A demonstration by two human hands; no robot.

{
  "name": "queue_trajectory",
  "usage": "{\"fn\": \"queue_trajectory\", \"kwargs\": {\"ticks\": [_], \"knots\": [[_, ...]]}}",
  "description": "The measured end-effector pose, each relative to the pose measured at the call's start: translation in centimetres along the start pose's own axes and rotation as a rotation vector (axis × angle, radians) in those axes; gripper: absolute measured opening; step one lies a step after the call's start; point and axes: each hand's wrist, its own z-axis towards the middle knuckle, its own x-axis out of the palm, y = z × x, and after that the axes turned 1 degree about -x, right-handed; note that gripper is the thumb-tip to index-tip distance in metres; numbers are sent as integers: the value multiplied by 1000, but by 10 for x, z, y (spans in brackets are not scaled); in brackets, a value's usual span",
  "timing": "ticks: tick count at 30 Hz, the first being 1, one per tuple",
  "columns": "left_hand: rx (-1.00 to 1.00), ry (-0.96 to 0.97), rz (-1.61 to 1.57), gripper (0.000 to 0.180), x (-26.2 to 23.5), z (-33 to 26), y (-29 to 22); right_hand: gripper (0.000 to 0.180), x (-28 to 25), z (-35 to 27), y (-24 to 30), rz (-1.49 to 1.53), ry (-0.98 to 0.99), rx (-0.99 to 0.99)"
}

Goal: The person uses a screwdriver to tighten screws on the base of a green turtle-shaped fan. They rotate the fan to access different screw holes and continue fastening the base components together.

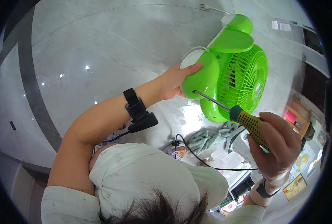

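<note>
A bright green plastic fan (236, 80) with a round slatted grille lies tilted on its side, its rounded body parts toward me. My left hand (173, 81) grips a rounded green and white part of it, thumb lying over the green shell. In my right hand (277, 143) is a screwdriver (250, 126) with a dotted yellow and green handle, fingers closed round it. Its metal shaft slants up and left, and the tip sits at a small dark hole in that same rounded part. Whether a screw is in the hole cannot be seen.
Glossy pale floor tiles (110, 41) with a dark stripe surround the fan. A white plug (204, 6) on its cord lies past the fan. Near my foot is a crumpled grey-green towel (209, 140). A black cable (229, 169) runs below the right hand. A wooden chair (302, 117) stands at right.
</note>
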Motion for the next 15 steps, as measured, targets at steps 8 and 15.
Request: {"fn": "queue_trajectory", "kwargs": {"ticks": [8,15], "knots": [[51,-18,-95,55,9,-1,6,32,-12,10,12,-259,215,-211],[128,-115,-126,66,20,0,18,31,-6,-10,19,138,164,170]]}}
